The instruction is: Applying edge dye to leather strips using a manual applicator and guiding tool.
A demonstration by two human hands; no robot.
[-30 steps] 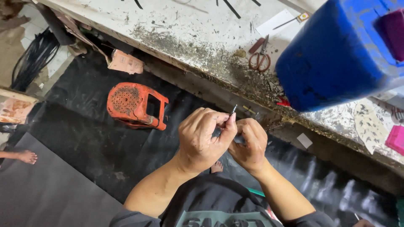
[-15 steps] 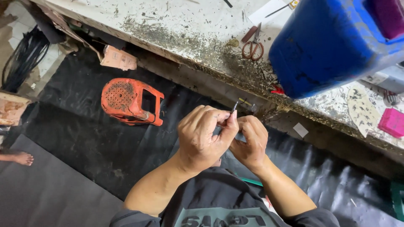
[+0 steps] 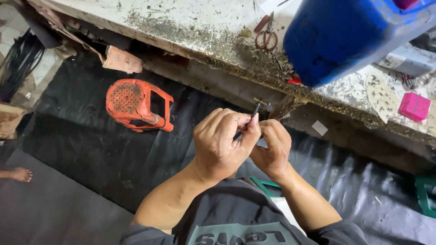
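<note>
Black thin cable piece [image 3: 253, 113] with a bare metal tip juts up between both hands: left hand [image 3: 221, 144] fingers pinch it, right hand [image 3: 271, 149] fingers curl closed just beside, grip hidden.

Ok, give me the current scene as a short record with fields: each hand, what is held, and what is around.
left hand: left hand, fingers curled, pinching the thin dark rod together with the other hand
right hand: right hand, closed on the rod's lower part, touching the left hand
held item: thin dark rod, tilted, pale tip upward
bench: dirty white workbench beyond the hands
on bench: blue container, scissors, pink box
floor: orange stool tipped on its side on black sheet
other person: bare foot at left edge
</note>
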